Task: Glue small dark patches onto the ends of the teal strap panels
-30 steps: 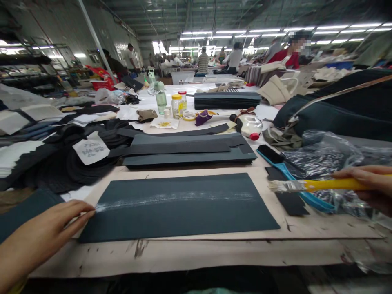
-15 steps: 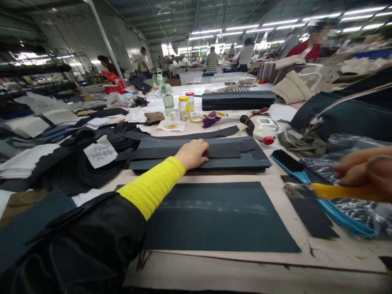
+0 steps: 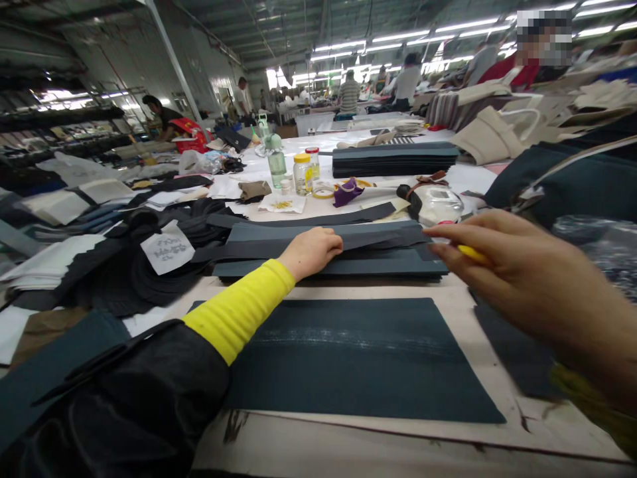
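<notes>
My left hand (image 3: 312, 251), in a yellow sleeve, has its fingers curled over a long black fabric strip (image 3: 368, 240). The strip lies across a stack of dark teal panels (image 3: 279, 267) and is slightly raised near its right part. My right hand (image 3: 502, 265) is closed around the yellow handle of a brush (image 3: 472, 254); the brush's bristle end is hidden. Its thumb and forefinger tips meet the strip's right end. In front of both hands, a single dark teal panel (image 3: 358, 385) lies flat, with a whitish streak along its upper half.
Black cut pieces (image 3: 139, 265) are heaped at left under a note of handwritten paper (image 3: 168, 247). Beyond the stack stand a yellow-lidded jar (image 3: 302, 176), a green bottle (image 3: 277, 164) and a purple cloth (image 3: 347, 192). Another panel stack (image 3: 393, 162) lies behind. Several people work farther off.
My right hand has come in from the right edge with the brush and reached the strip's right end. The strip's right part has lifted. My left hand stays on the strip.
</notes>
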Demonstrator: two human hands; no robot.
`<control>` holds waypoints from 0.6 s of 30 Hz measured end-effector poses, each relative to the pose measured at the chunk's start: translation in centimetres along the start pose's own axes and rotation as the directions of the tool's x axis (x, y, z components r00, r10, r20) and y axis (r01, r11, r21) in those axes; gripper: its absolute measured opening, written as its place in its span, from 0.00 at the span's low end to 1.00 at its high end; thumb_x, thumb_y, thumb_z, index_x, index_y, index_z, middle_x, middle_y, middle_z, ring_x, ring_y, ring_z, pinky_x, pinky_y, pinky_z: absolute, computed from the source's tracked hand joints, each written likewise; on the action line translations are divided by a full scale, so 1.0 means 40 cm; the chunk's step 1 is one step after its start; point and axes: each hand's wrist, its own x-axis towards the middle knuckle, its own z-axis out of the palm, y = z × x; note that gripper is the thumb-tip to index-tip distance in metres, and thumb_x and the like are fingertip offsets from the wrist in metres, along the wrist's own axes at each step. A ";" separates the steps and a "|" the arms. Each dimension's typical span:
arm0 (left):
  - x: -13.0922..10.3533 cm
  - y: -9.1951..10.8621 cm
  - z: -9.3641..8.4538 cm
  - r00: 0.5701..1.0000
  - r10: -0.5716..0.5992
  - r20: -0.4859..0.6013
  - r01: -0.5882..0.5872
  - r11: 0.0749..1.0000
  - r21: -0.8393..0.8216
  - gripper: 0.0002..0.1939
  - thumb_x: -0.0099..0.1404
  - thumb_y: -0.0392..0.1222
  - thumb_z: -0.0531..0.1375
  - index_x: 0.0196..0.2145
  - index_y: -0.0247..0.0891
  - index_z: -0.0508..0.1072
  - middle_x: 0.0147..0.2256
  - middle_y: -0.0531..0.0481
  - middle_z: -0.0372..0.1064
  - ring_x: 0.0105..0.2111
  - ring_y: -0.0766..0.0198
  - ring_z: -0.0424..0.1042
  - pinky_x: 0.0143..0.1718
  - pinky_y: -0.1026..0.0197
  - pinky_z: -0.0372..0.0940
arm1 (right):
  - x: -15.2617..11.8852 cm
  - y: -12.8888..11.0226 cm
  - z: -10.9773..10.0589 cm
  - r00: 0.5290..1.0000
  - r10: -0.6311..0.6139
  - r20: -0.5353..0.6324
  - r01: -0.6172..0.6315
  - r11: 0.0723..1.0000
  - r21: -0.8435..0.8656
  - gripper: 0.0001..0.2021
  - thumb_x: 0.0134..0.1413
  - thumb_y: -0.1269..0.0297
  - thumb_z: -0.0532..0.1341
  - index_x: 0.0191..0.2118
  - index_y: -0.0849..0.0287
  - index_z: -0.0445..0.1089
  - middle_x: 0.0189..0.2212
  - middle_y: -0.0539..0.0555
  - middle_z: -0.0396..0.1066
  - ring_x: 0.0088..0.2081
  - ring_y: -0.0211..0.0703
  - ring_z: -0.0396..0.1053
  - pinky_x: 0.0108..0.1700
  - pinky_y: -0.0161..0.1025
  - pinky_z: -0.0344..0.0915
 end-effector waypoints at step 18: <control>-0.025 -0.056 -0.053 0.985 -0.122 -0.125 0.122 0.992 -0.010 0.13 0.65 0.36 0.51 0.46 0.37 0.69 0.43 0.45 0.71 0.43 0.59 0.70 0.46 0.58 0.64 | 0.223 -0.133 0.127 0.917 -0.258 0.305 0.344 0.898 -0.276 0.11 0.58 0.76 0.49 0.38 0.66 0.68 0.35 0.59 0.65 0.39 0.47 0.60 0.34 0.37 0.55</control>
